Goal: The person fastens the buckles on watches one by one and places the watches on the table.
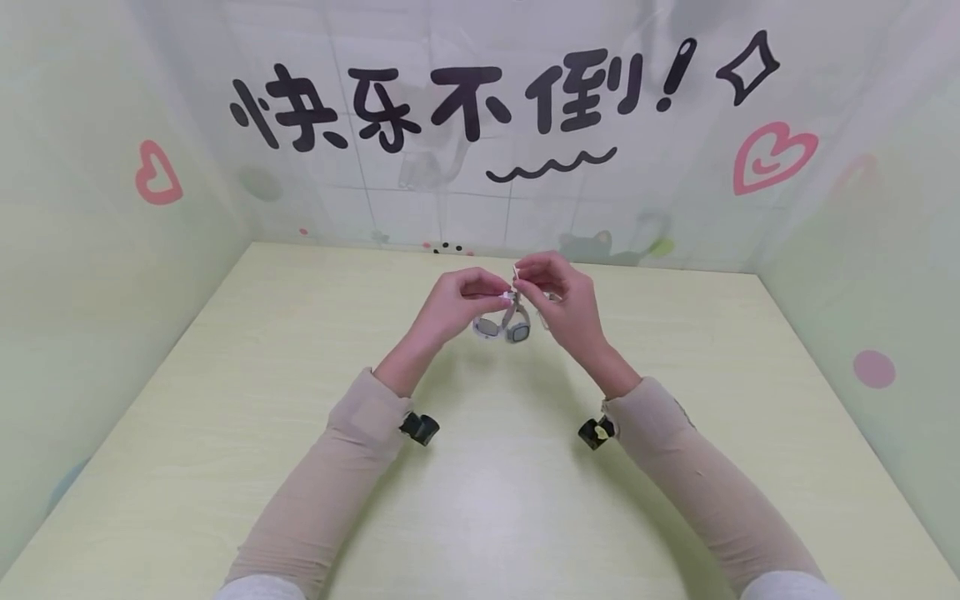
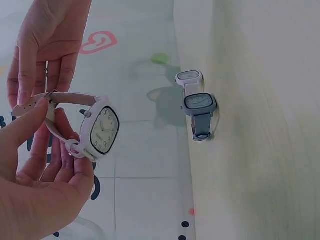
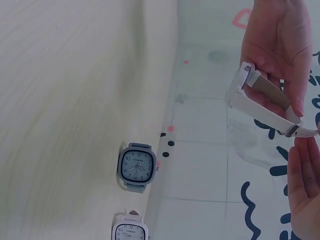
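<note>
Both hands are raised over the table (image 1: 225, 433) and hold a pale pink-white watch (image 2: 102, 131) between them. My left hand (image 1: 487, 292) grips it, thumb on the strap (image 2: 65, 97) and fingers curled behind the case. My right hand (image 1: 528, 279) pinches the strap's free end beside the buckle (image 3: 295, 131). In the right wrist view the strap (image 3: 265, 105) forms a loop between the two hands. Below the hands, a white watch (image 1: 486, 327) and a grey-blue watch (image 1: 517, 332) stand on the table, apart from the fingers.
The pale green table is enclosed by walls on three sides. The back wall (image 1: 480, 167) carries black characters and pink hearts. The two standing watches (image 2: 199, 105) are near the back wall. A small black camera sits on each wrist (image 1: 418, 427).
</note>
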### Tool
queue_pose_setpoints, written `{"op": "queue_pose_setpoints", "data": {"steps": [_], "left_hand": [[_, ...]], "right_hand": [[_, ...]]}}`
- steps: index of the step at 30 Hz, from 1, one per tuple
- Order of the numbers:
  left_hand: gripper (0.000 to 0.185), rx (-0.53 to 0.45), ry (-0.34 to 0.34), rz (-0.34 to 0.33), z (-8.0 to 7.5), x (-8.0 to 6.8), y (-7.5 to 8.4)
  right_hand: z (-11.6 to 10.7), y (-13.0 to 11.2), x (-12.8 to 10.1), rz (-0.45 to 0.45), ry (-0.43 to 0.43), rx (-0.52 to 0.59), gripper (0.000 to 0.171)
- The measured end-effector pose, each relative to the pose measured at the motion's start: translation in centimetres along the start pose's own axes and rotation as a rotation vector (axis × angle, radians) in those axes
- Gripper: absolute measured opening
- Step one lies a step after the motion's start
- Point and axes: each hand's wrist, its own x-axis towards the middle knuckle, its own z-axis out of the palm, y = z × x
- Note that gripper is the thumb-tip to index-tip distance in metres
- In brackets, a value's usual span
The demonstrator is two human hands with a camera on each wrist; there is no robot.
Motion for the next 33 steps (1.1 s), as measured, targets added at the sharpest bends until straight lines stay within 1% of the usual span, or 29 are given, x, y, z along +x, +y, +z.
{"op": "queue_pose_setpoints", "data": {"steps": [9,18,33], "left_hand": [[0.028,-0.051,0.021,-0.030,-0.09,-0.06,0.18],[0.028,-0.081,0.036,-0.036,-0.01,-0.03,0.32],[0.028,-0.106,0.040,-0.057,0.14,-0.07,0.61]], "right_hand": [[0.05,0.07,0.03,-0.003,0.004,0.039,0.019],[-0.14,0.16,-0.08,-0.028,-0.005,0.017,0.017],[-0.19,0.49,-0.17,-0.074,-0.014,0.034,0.010]]}}
